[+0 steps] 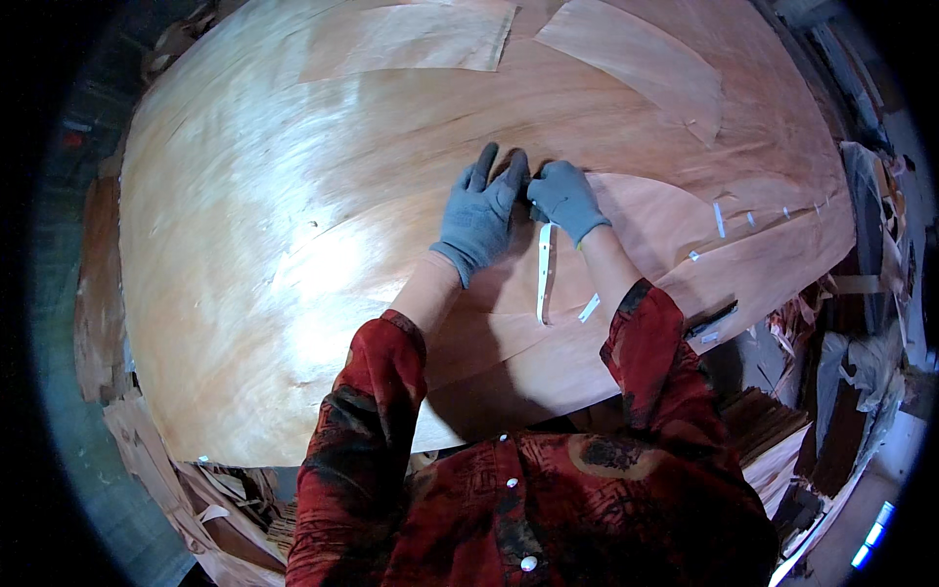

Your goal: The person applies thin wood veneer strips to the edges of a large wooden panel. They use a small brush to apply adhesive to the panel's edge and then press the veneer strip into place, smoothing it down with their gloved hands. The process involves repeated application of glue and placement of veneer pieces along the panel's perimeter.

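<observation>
A large thin sheet of pale reddish wood veneer (215,245) lies before me. My left hand (479,215), in a grey glove, rests on its middle with fingers extended and apart. Just beside it, my grey-gloved right hand (567,201) is curled closed at the edge of a lighter patch of veneer (650,215); what its fingers hold is hidden. A long, narrow white perforated tape strip (543,279) runs from under my right hand toward me. Short white tape pieces (589,307) stick to the veneer nearby and farther right.
Two loose veneer pieces (411,34) (626,59) lie on the far part of the sheet. Stacked, torn veneer scraps (147,440) surround it at lower left and right (773,440). Clear plastic sheeting (851,372) hangs at the right.
</observation>
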`<move>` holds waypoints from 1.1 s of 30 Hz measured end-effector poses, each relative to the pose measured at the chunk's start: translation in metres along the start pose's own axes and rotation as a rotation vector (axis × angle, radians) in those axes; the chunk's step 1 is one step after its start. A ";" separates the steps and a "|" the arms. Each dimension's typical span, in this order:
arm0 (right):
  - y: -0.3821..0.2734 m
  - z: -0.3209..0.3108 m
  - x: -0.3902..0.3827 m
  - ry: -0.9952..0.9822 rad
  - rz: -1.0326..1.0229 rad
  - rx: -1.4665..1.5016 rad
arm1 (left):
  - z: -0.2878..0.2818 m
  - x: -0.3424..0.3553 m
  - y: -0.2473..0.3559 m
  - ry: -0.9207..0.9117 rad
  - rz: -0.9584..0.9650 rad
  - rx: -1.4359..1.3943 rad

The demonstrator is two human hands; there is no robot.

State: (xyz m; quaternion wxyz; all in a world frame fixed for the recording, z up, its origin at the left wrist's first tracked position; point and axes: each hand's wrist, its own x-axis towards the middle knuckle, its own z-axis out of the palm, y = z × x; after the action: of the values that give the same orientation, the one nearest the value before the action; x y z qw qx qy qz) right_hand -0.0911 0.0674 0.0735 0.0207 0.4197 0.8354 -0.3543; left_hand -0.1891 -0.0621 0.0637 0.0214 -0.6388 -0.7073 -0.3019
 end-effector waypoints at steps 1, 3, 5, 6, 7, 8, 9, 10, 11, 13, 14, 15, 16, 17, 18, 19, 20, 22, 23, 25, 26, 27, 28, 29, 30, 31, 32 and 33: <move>-0.004 -0.003 -0.002 0.002 -0.044 -0.130 | 0.001 -0.004 -0.001 0.013 -0.008 0.047; -0.011 -0.018 -0.018 -0.119 0.036 -0.144 | 0.004 -0.006 -0.002 -0.007 0.053 0.101; -0.005 -0.019 -0.028 -0.207 0.084 -0.145 | 0.001 -0.004 -0.001 -0.036 0.070 0.143; 0.001 -0.011 -0.033 -0.062 -0.029 -0.200 | -0.002 -0.001 0.003 -0.054 0.066 0.143; 0.005 0.000 -0.038 0.083 -0.144 -0.254 | -0.003 0.001 0.005 -0.073 0.060 0.145; 0.008 0.011 -0.045 0.229 -0.258 -0.308 | -0.001 0.001 0.007 -0.081 0.059 0.135; 0.003 0.020 -0.051 0.270 -0.323 -0.499 | -0.001 0.000 0.006 -0.087 0.050 0.136; 0.000 0.024 -0.059 0.239 -0.296 -0.563 | -0.001 0.000 0.006 -0.089 0.041 0.132; -0.002 0.027 -0.067 0.208 -0.270 -0.628 | 0.001 -0.001 0.005 -0.074 0.045 0.119; -0.010 0.016 -0.090 0.196 -0.324 -0.654 | 0.001 -0.001 0.004 -0.032 0.042 0.087; -0.006 0.014 -0.092 0.181 -0.411 -0.617 | -0.001 -0.001 0.000 -0.049 0.075 0.053; -0.001 0.015 -0.095 0.159 -0.501 -0.575 | -0.006 -0.002 -0.003 -0.068 0.103 0.021; 0.001 0.017 -0.100 0.125 -0.591 -0.534 | -0.010 -0.007 -0.009 -0.088 0.121 -0.015; -0.001 0.015 -0.103 0.128 -0.684 -0.511 | -0.004 -0.009 -0.031 -0.061 0.238 -0.080; -0.005 0.012 -0.105 0.125 -0.770 -0.483 | -0.010 -0.016 -0.040 0.035 0.089 -0.276; -0.007 0.013 -0.106 0.122 -0.852 -0.441 | -0.025 -0.025 -0.045 0.130 -0.061 -0.462; -0.008 0.017 -0.104 0.062 -0.880 -0.425 | -0.042 -0.038 -0.047 0.234 -0.216 -0.642; -0.016 0.023 -0.099 -0.037 -0.926 -0.394 | -0.093 -0.077 -0.033 0.440 -0.503 -0.600; -0.032 0.024 -0.101 -0.099 -0.929 -0.479 | -0.104 -0.099 -0.026 0.553 -0.631 -0.707; -0.049 0.037 -0.099 -0.199 -0.973 -0.463 | -0.118 -0.139 -0.011 0.707 -0.797 -0.727; -0.057 0.043 -0.097 -0.249 -0.994 -0.455 | -0.117 -0.160 -0.007 0.744 -0.839 -0.643; -0.068 0.048 -0.097 -0.312 -0.960 -0.479 | -0.108 -0.190 -0.010 0.712 -0.804 -0.403; -0.077 0.051 -0.096 -0.372 -0.917 -0.506 | -0.108 -0.201 0.002 0.642 -0.747 -0.233; -0.083 0.054 -0.094 -0.429 -0.870 -0.534 | -0.107 -0.207 0.015 0.634 -0.785 -0.371; -0.087 0.058 -0.092 -0.453 -0.836 -0.528 | -0.107 -0.209 0.024 0.570 -0.722 -0.283; -0.090 0.062 -0.090 -0.474 -0.798 -0.521 | -0.107 -0.211 0.033 0.513 -0.655 -0.196; -0.092 0.065 -0.090 -0.494 -0.758 -0.514 | -0.108 -0.212 0.036 0.384 -0.480 0.110; -0.094 0.069 -0.091 -0.453 -0.770 -0.553 | -0.103 -0.212 0.040 0.345 -0.458 0.055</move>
State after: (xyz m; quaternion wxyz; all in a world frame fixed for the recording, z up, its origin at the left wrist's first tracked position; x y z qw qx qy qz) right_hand -0.1182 -0.0740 0.1062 0.1792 -0.0262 0.9660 -0.1846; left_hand -0.1509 -0.2978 0.0758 0.0896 -0.4007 -0.8271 -0.3838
